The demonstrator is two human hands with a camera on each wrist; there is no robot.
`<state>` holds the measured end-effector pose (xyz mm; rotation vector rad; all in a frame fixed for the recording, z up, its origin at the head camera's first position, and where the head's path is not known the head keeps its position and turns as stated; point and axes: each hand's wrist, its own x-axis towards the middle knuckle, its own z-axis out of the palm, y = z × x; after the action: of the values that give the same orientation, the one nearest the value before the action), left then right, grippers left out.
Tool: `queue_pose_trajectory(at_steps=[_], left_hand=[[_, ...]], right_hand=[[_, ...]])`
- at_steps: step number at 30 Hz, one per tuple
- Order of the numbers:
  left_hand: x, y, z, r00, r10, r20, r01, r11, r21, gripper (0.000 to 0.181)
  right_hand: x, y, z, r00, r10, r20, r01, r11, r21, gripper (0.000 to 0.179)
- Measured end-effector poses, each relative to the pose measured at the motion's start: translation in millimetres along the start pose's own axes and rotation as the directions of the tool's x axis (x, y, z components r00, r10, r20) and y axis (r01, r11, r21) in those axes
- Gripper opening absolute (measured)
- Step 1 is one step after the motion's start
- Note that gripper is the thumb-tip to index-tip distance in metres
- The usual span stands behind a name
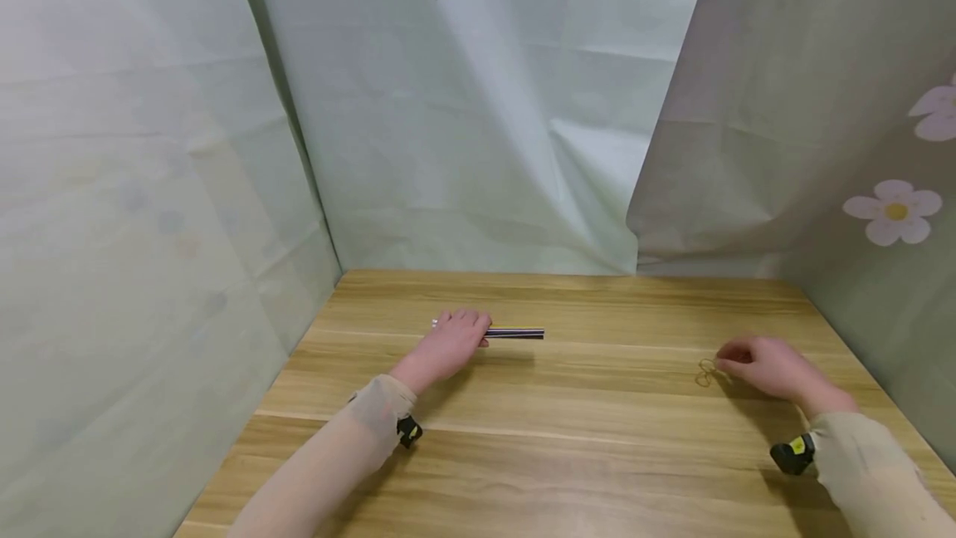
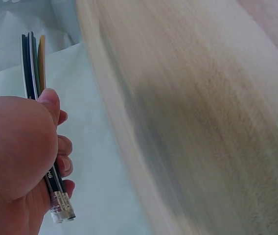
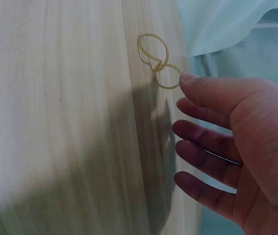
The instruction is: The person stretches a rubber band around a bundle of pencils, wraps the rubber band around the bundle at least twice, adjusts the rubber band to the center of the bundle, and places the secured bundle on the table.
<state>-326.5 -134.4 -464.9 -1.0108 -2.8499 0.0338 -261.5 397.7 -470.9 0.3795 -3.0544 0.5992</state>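
My left hand [image 1: 451, 343] grips a small bundle of pencils [image 1: 523, 334], held sideways over the far middle of the table. In the left wrist view the fingers wrap around the pencils [image 2: 55, 178], dark-striped with one yellow among them. Their metal ferrule ends stick out below the fist and the other ends above the thumb. At the right, my right hand [image 1: 769, 366] pinches the edge of a thin tan rubber band [image 1: 704, 373] between thumb and index fingertips. The rubber band [image 3: 167, 77] is twisted into two loops close over the wood; the other fingers are loosely spread.
The wooden table [image 1: 523, 471] has light curtains [image 1: 478, 148] behind it and on both sides. Flowers are printed on the right curtain. A small dark camera [image 1: 793, 455] is strapped at the right wrist, another camera [image 1: 408, 431] at the left.
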Motion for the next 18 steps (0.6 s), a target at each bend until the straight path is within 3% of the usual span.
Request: queue_pose_trajectory(at_steps=[7,18], left_hand=[[-0.8,-0.1,-0.3,1.0,0.009,0.012,-0.009,1.0,0.002,0.011],[0.0,0.9,-0.5,1.0,0.009,0.022,-0.008,1.0,-0.013,0.011]], right_hand=[[3.5,-3.4,2.7,1.0,-0.03,0.0,0.03,0.999,-0.021,0.016],[4.5,1.8,4.6,0.999,-0.041,0.002,0.041,0.999,-0.021,0.01]])
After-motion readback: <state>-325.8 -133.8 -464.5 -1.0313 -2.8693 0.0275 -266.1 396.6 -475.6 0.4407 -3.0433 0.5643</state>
